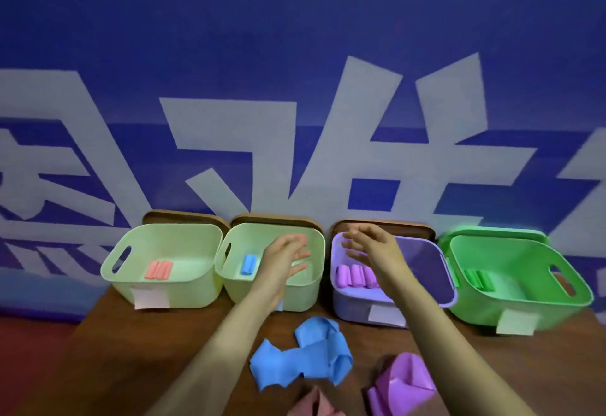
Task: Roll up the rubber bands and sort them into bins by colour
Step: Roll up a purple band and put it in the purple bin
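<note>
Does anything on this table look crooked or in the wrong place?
The green bin at the far right looks turned out of line with the row, though the wide lens may exaggerate that. Otherwise nothing stands out: the rolls in each bin share one colour.

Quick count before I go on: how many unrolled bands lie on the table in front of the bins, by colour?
Blue band: 1
Purple band: 1
Pink band: 1, partly cut off by the bottom edge of the picture
Total: 3
</note>
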Motion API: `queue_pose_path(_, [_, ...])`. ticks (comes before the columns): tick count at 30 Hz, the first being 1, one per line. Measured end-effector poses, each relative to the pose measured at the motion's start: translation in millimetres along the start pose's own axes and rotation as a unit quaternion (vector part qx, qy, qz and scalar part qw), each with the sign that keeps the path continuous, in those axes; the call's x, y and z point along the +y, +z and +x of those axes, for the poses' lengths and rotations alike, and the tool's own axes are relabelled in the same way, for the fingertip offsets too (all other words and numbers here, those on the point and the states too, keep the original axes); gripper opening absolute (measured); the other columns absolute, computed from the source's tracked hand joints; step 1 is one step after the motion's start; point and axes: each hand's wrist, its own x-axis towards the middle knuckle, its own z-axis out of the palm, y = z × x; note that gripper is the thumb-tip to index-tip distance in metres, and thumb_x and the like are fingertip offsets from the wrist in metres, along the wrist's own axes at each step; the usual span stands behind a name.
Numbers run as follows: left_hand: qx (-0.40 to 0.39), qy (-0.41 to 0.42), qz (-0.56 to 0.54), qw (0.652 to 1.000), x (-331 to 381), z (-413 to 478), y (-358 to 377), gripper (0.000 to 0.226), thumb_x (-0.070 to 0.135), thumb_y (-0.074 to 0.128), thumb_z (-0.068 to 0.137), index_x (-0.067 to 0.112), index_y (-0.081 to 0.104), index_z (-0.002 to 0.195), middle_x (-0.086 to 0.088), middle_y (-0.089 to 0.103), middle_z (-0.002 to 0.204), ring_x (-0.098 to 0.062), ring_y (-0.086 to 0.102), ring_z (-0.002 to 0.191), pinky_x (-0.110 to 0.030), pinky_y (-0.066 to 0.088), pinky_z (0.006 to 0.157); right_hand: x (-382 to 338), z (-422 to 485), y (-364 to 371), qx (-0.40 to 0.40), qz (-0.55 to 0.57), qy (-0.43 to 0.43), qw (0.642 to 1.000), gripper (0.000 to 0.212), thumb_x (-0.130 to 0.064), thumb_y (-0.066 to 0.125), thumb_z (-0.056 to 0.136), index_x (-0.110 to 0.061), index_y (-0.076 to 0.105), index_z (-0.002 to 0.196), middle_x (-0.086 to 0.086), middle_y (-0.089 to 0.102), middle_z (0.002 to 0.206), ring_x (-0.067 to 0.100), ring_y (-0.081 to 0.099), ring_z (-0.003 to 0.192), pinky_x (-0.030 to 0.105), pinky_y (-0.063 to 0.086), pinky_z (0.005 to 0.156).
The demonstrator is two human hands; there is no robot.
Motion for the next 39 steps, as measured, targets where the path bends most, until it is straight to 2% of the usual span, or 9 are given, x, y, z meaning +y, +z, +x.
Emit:
queue_pose_path(9, [-0.069,-0.024,0.078,0.994,-99.1,-86.2,60.2,0.011,0.007,0.057,0.092,0.017,0.06,0.091,-0.005,0.061,0.09,-0.011,0.06,0.081,-0.023,0.048,0.073,64.7,-84.7,-110.3,0.09,-0.037,-0.013,0.995,0.013,0.0,0.057,0.092,-0.012,0.06,0.086,0.009,0.062,0.08,0.016,0.059,0.068,0.018,0.05,0.059])
queue_pose_path(15, [-0.038,-0.015,0.158,0.987,-200.0,-99.3,65.2,0.025,0.006,0.067,0.085,0.015,0.055,0.105,-0.009,0.057,0.112,-0.015,0.055,0.096,-0.018,0.045,0.076,158.2,-105.4,-148.3,0.072,-0.24,-0.064,0.966,0.031,-0.004,0.065,0.087,-0.011,0.061,0.117,0.009,0.064,0.115,0.023,0.058,0.107,0.039,0.045,0.101])
queue_pose_path(18, [-0.044,0.021,0.264,0.963,-243.1,-99.0,67.4,0.053,0.022,0.074,0.081,0.015,0.048,0.127,-0.006,0.049,0.128,-0.017,0.051,0.11,-0.028,0.045,0.094,198.8,-106.0,-161.3,0.04,-0.359,-0.111,0.926,0.06,-0.006,0.065,0.087,-0.01,0.04,0.142,0.009,0.041,0.146,0.025,0.032,0.138,0.035,0.021,0.116])
queue_pose_path(21, [-0.052,0.066,0.378,0.922,-274.3,-96.3,71.4,0.068,0.035,0.073,0.08,0.013,0.042,0.135,-0.005,0.045,0.132,-0.021,0.043,0.124,-0.034,0.035,0.105,227.9,-95.2,-176.7,-0.011,-0.439,-0.105,0.892,0.077,-0.014,0.065,0.088,-0.012,0.022,0.151,0.006,0.027,0.154,0.026,0.017,0.145,0.032,0.009,0.118])
queue_pose_path(23, [-0.056,0.123,0.482,0.866,-288.1,-95.3,71.7,0.056,0.035,0.068,0.083,0.011,0.046,0.13,-0.005,0.047,0.129,-0.023,0.038,0.124,-0.031,0.03,0.103,242.3,-92.8,-182.0,-0.017,-0.47,-0.108,0.876,0.064,-0.018,0.067,0.086,-0.008,0.039,0.143,0.009,0.043,0.144,0.031,0.033,0.136,0.032,0.022,0.112])
queue_pose_path(25, [-0.054,0.155,0.51,0.844,-295.3,-94.5,70.4,0.039,0.027,0.061,0.088,0.007,0.051,0.12,-0.008,0.051,0.123,-0.025,0.04,0.119,-0.029,0.03,0.097,255.1,-96.4,-182.4,0.015,-0.487,-0.176,0.855,0.03,-0.014,0.065,0.086,-0.006,0.061,0.115,0.01,0.061,0.116,0.031,0.053,0.112,0.031,0.035,0.094])
queue_pose_path(28, [-0.046,0.157,0.459,0.873,-296.6,-96.8,65.1,0.008,0.008,0.046,0.091,0.005,0.052,0.088,-0.017,0.057,0.098,-0.029,0.049,0.096,-0.032,0.032,0.075,263.0,-108.8,-180.5,0.035,-0.417,-0.198,0.887,0.015,-0.008,0.057,0.089,-0.012,0.068,0.098,0.003,0.068,0.098,0.021,0.06,0.095,0.03,0.041,0.083])
queue_pose_path(33, [-0.08,0.121,0.193,0.97,-280.7,-125.4,44.7,0.016,0.009,0.048,0.079,0.016,0.061,0.074,0.006,0.058,0.071,-0.011,0.05,0.071,-0.022,0.036,0.061,248.5,-149.0,-179.0,0.012,-0.228,-0.144,0.963,0.021,0.002,0.052,0.091,-0.015,0.056,0.105,0.003,0.067,0.096,0.006,0.062,0.08,0.013,0.047,0.072])
queue_pose_path(39, [-0.072,0.044,-0.043,0.996,-255.3,-181.5,35.7,0.018,0.012,0.048,0.082,0.012,0.05,0.065,-0.003,0.053,0.051,-0.018,0.048,0.047,-0.028,0.041,0.057,188.9,-213.8,-178.3,-0.033,-0.159,-0.198,0.967,0.019,0.005,0.056,0.09,-0.013,0.052,0.094,0.005,0.059,0.08,0.004,0.054,0.064,0.018,0.041,0.056])
